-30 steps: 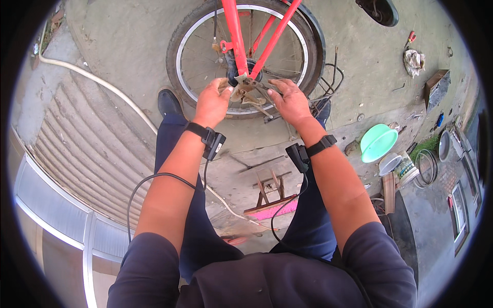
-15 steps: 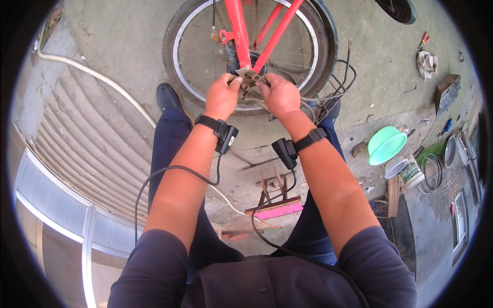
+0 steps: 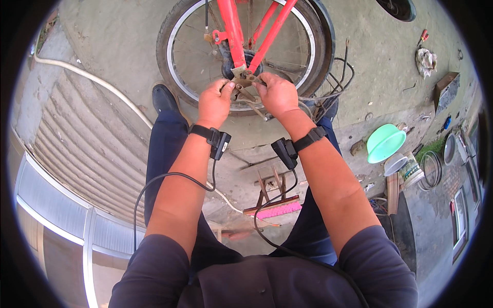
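A bicycle with a red frame [image 3: 234,38] and a spoked wheel [image 3: 170,62] is in front of me. Between my hands, where the red tubes meet, is a dirty metal bracket [image 3: 245,82] with a bolt or rod sticking out toward me. My left hand [image 3: 214,104] is closed, thumb and fingers pinching the bracket's left edge. On the other side my right hand [image 3: 280,95] is closed too, thumb and forefinger at the bracket's right end. Its fingertips partly hide what they grip.
Dark cables [image 3: 334,92] lie in a tangle right of the wheel. Further right are a green basin [image 3: 385,145], a white bucket [image 3: 412,173], a metal box [image 3: 447,92] and a red-handled screwdriver [image 3: 423,36]. A pale hose [image 3: 97,79] runs along the left; a small pink-topped stool [image 3: 280,209] stands beneath me.
The wheel, frame and my left hand sit slightly further left in view. My left fingers have shifted a little on the bracket; both hands stay at it.
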Motion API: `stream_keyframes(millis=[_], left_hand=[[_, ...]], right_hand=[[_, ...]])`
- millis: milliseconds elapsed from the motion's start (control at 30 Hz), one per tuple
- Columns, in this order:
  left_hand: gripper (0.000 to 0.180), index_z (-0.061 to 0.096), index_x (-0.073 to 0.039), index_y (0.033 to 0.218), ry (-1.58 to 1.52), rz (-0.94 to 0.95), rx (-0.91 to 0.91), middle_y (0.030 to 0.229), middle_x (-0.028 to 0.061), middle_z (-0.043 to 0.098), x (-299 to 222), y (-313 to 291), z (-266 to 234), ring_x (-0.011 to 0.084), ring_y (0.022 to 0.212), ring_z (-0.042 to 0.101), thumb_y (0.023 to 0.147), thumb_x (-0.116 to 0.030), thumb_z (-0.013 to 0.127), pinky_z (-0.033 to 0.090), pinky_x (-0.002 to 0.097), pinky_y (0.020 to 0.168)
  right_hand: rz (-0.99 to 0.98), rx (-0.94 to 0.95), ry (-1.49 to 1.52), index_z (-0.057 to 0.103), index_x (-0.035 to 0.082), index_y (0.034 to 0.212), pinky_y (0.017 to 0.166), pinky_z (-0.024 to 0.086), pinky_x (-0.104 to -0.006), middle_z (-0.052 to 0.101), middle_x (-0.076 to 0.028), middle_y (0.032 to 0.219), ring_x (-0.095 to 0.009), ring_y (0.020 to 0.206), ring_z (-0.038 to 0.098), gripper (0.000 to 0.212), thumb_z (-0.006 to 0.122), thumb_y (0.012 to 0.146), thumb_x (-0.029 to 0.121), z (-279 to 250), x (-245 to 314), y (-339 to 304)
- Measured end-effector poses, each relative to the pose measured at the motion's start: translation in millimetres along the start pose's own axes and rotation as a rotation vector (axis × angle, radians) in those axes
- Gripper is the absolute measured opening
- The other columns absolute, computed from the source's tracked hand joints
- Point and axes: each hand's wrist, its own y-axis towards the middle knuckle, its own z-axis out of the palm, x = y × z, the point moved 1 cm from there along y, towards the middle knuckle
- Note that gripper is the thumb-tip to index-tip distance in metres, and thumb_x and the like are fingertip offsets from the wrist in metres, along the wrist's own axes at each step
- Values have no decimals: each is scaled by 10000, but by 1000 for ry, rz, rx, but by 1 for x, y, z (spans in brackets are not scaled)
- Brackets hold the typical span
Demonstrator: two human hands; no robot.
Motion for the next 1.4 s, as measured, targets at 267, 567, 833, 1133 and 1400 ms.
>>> stream_keyframes(millis=[267, 567, 833, 1133, 1400], left_hand=[[250, 734, -23, 1062, 182, 139, 36, 933, 153, 719, -9, 16, -17, 284, 872, 689, 986, -256, 686, 530, 372, 804], [270, 740, -56, 1010, 218, 203, -4, 962, 163, 711, -15, 15, -17, 363, 898, 673, 973, -316, 678, 530, 444, 799], [260, 737, -23, 1050, 216, 153, 0, 984, 173, 720, -15, 14, -17, 329, 910, 694, 970, -267, 697, 537, 390, 821], [259, 745, -36, 1030, 244, 117, 5, 970, 175, 719, -22, 14, -18, 342, 911, 694, 964, -282, 694, 535, 406, 808], [272, 746, -32, 1023, 245, 131, 0, 954, 176, 724, -25, 13, -19, 352, 909, 687, 963, -292, 690, 530, 416, 814]], right_hand=[[62, 84, 20, 723, 142, 1027, 791, 554, -475, 726, -109, 1029, -349, 931, 698, 241, 698, 925, 359, -1, 0, 5], [26, 29, 32, 754, 117, 1018, 766, 545, -469, 720, -150, 976, -379, 896, 688, 271, 738, 904, 363, -1, 1, 6], [59, 147, 8, 749, 155, 1034, 784, 551, -496, 722, -146, 1017, -379, 920, 695, 309, 705, 916, 437, -5, 3, 6], [42, 140, -26, 751, 123, 1015, 754, 548, -486, 718, -174, 959, -395, 883, 688, 318, 732, 903, 420, -5, 6, 8], [73, 176, -35, 753, 128, 1033, 759, 548, -495, 723, -182, 920, -401, 882, 689, 336, 733, 900, 436, -5, 8, 8]])
